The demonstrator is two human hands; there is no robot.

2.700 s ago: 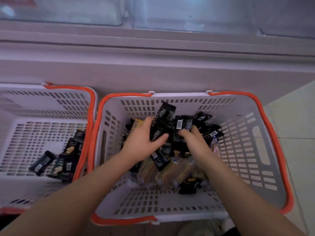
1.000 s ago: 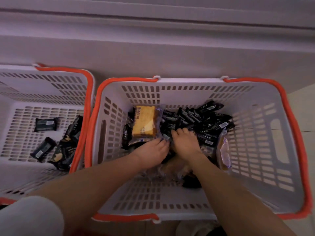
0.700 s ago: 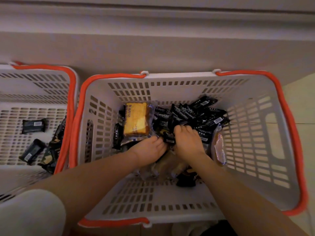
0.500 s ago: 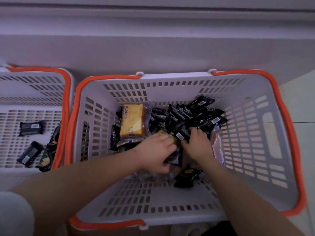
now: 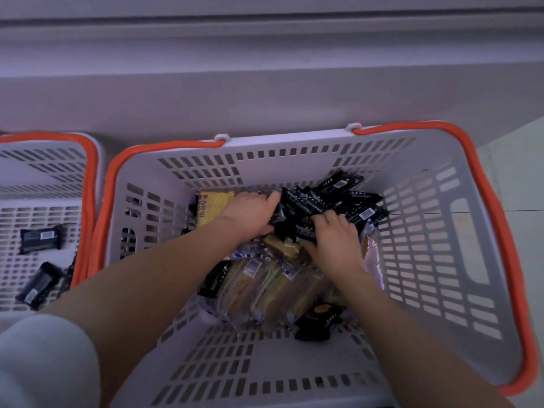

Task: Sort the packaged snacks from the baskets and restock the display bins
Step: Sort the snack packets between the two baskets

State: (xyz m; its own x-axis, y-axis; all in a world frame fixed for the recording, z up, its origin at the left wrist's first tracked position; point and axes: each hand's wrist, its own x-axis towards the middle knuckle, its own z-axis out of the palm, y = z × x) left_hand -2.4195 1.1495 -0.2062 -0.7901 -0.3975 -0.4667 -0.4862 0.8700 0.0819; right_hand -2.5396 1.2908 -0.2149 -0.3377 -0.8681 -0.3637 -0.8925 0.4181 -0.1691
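On the far left, the left basket [image 5: 50, 178] holds a few black packets [image 5: 41, 238] lying flat on its floor, with much bare grid around them; it stands just beside the main basket [image 5: 294, 142], their orange rims nearly touching.

In the main basket, a yellow cake packet [image 5: 210, 209] leans at the back left. The left hand [image 5: 250, 212] reaches over it, fingers curled around the left side of a bunch of black snack packets [image 5: 306, 207]. The right hand [image 5: 335, 237] grips the same bunch from the right, fingers curled into it. Below the hands lie clear-wrapped bread packs [image 5: 265, 284], and one loose black packet [image 5: 319, 320] sits at their near edge.

The step looks like gathering the black packets into one handful. Squeezing the bunch evenly from both sides and lifting straight up should keep slippery wrappers from fanning out; strays at the back right [image 5: 344, 182] may need a second pass.

The basket walls are tall, so the load must clear the orange rim before swinging left. The right half of the basket floor is bare, giving the right hand room to withdraw.
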